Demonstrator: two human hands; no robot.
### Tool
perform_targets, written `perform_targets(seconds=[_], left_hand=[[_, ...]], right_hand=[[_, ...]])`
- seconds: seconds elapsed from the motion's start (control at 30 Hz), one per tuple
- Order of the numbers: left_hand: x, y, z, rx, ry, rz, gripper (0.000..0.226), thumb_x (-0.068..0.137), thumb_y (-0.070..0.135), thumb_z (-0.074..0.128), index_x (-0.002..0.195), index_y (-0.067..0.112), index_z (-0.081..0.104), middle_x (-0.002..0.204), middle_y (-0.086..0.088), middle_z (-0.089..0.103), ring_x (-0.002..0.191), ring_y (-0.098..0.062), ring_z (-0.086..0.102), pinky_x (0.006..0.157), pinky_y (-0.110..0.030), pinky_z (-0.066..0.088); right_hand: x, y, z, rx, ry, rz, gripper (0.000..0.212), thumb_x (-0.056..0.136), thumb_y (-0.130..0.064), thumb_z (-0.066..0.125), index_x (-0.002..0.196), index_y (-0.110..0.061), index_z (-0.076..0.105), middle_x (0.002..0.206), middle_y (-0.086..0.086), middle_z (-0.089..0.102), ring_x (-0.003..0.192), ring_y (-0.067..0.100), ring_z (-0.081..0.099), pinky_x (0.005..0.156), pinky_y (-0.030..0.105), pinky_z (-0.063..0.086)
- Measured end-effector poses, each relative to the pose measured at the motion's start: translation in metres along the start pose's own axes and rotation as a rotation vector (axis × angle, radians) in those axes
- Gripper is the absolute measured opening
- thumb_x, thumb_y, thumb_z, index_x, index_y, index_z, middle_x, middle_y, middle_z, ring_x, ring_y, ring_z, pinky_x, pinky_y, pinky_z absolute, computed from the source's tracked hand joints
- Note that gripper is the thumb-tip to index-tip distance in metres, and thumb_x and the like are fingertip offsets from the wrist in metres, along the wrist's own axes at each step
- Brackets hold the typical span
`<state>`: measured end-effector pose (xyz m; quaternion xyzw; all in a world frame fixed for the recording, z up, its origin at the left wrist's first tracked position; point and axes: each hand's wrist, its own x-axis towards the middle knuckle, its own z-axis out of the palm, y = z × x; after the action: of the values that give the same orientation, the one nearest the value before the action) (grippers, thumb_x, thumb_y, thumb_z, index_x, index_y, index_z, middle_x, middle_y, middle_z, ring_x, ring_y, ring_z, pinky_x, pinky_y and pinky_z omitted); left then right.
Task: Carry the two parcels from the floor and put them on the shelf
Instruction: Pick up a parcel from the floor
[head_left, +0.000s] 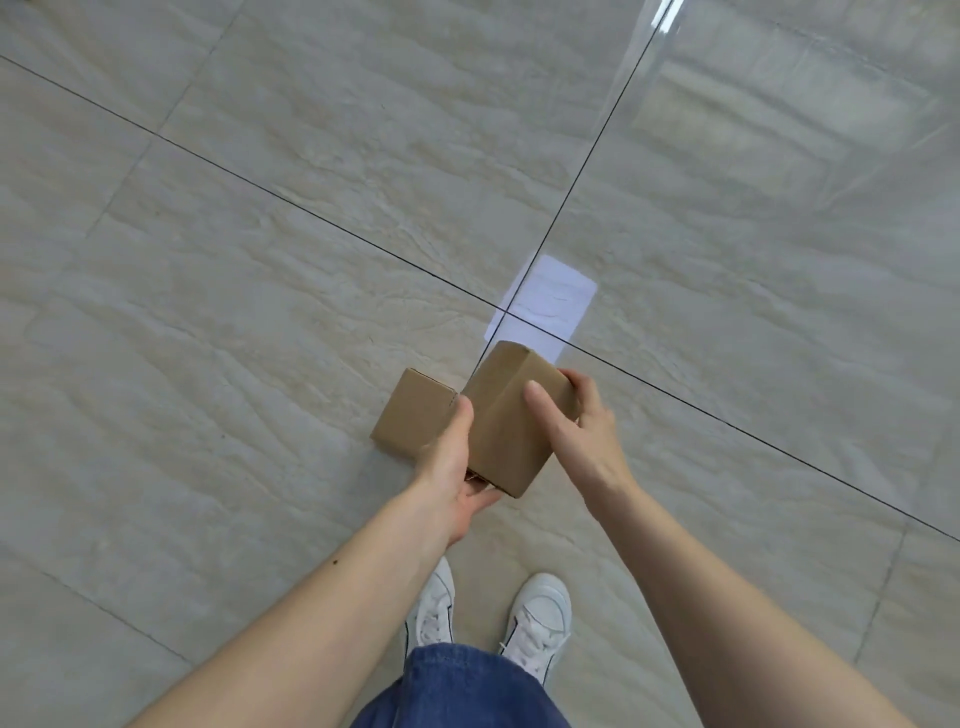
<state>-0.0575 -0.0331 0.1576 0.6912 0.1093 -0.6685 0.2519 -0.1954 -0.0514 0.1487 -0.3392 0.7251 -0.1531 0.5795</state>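
We see two plain brown cardboard parcels: the larger parcel (511, 421) is gripped between our left hand (451, 467) and right hand (582, 421), while the smaller parcel (410, 415) lies on the floor (208, 312) just left

Both hands are on the larger parcel (511, 415), tilted, the left hand (451, 467) cupping its near left side with fingers under the bottom edge, the right hand (576, 415) wrapped over its far right corner, thumb pressed on the top face. The smaller parcel (410, 415) sits just left, partly behind the left hand. Below, white sneakers (537, 618) stand on glossy tiled floor (260, 260).
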Motion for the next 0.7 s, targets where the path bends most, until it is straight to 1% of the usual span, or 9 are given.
perform_targets(seconds=[0.03, 0.13, 0.2, 0.3, 0.43, 0.5, 0.57, 0.63, 0.7], left_hand=[[-0.018, 0.001, 0.004, -0.005, 0.023, 0.017, 0.055, 0.087, 0.056, 0.061, 0.125, 0.017, 0.058, 0.106, -0.008, 0.071, 0.093, -0.025, 0.070, 0.073, -0.039, 0.057], [-0.070, 0.005, 0.012, -0.015, 0.062, 0.099, 0.056, 0.080, 0.046, 0.074, 0.125, 0.015, 0.057, 0.113, -0.008, 0.071, 0.100, -0.026, 0.070, 0.087, -0.044, 0.057], [-0.106, 0.011, 0.017, -0.009, 0.049, 0.135, 0.061, 0.073, 0.040, 0.081, 0.123, 0.014, 0.058, 0.116, -0.010, 0.070, 0.106, -0.025, 0.068, 0.092, -0.046, 0.056], [-0.164, 0.027, 0.024, 0.014, 0.014, 0.169, 0.066, 0.068, 0.031, 0.086, 0.124, 0.009, 0.057, 0.115, -0.014, 0.070, 0.105, -0.025, 0.069, 0.091, -0.043, 0.056], [-0.247, 0.051, 0.033, 0.059, -0.072, 0.189, 0.059, 0.072, 0.022, 0.085, 0.122, 0.005, 0.060, 0.103, -0.011, 0.073, 0.093, -0.022, 0.070, 0.085, -0.036, 0.054], [-0.285, 0.064, 0.035, 0.083, -0.108, 0.198, 0.059, 0.071, 0.025, 0.085, 0.121, 0.005, 0.062, 0.101, -0.011, 0.071, 0.091, -0.023, 0.065, 0.083, -0.036, 0.051], [-0.319, 0.077, 0.037, 0.120, -0.147, 0.207, 0.079, 0.057, 0.038, 0.092, 0.124, 0.008, 0.061, 0.112, -0.013, 0.069, 0.096, -0.026, 0.062, 0.081, -0.038, 0.053], [-0.351, 0.089, 0.039, 0.162, -0.181, 0.221, 0.104, 0.036, 0.049, 0.094, 0.126, 0.013, 0.059, 0.125, -0.014, 0.065, 0.100, -0.028, 0.061, 0.073, -0.037, 0.055], [-0.381, 0.099, 0.041, 0.204, -0.225, 0.245, 0.108, 0.032, 0.051, 0.091, 0.128, 0.015, 0.056, 0.127, -0.012, 0.062, 0.108, -0.028, 0.058, 0.073, -0.036, 0.054]], right_hand=[[-0.014, -0.012, -0.005, 0.045, 0.003, 0.014, 0.066, 0.069, -0.077, 0.062, 0.127, -0.051, 0.047, 0.132, 0.001, 0.048, 0.114, 0.018, 0.057, 0.103, 0.043, 0.049], [-0.056, -0.050, -0.023, 0.137, 0.007, 0.050, 0.079, 0.057, -0.084, 0.065, 0.128, -0.058, 0.042, 0.136, 0.000, 0.049, 0.114, 0.017, 0.058, 0.104, 0.046, 0.049], [-0.084, -0.074, -0.038, 0.170, 0.003, 0.060, 0.090, 0.051, -0.083, 0.068, 0.132, -0.060, 0.036, 0.137, -0.001, 0.049, 0.115, 0.014, 0.058, 0.104, 0.048, 0.048], [-0.123, -0.107, -0.059, 0.224, 0.015, 0.041, 0.102, 0.050, -0.078, 0.074, 0.138, -0.061, 0.027, 0.141, -0.003, 0.047, 0.122, 0.015, 0.055, 0.106, 0.050, 0.046], [-0.174, -0.157, -0.090, 0.258, 0.042, -0.015, 0.101, 0.054, -0.074, 0.075, 0.141, -0.060, 0.025, 0.143, -0.002, 0.044, 0.123, 0.019, 0.056, 0.102, 0.052, 0.050], [-0.199, -0.183, -0.107, 0.292, 0.035, -0.057, 0.101, 0.057, -0.069, 0.075, 0.144, -0.059, 0.024, 0.143, -0.001, 0.043, 0.120, 0.017, 0.058, 0.095, 0.050, 0.056], [-0.223, -0.206, -0.123, 0.320, 0.029, -0.098, 0.102, 0.059, -0.065, 0.075, 0.146, -0.059, 0.022, 0.142, 0.000, 0.044, 0.119, 0.016, 0.059, 0.091, 0.050, 0.058], [-0.245, -0.226, -0.138, 0.341, 0.014, -0.127, 0.101, 0.060, -0.064, 0.074, 0.146, -0.060, 0.022, 0.144, 0.001, 0.046, 0.120, 0.017, 0.061, 0.087, 0.049, 0.060], [-0.266, -0.244, -0.151, 0.362, -0.015, -0.158, 0.097, 0.064, -0.060, 0.073, 0.147, -0.057, 0.024, 0.143, 0.001, 0.051, 0.115, 0.015, 0.064, 0.077, 0.042, 0.063]])
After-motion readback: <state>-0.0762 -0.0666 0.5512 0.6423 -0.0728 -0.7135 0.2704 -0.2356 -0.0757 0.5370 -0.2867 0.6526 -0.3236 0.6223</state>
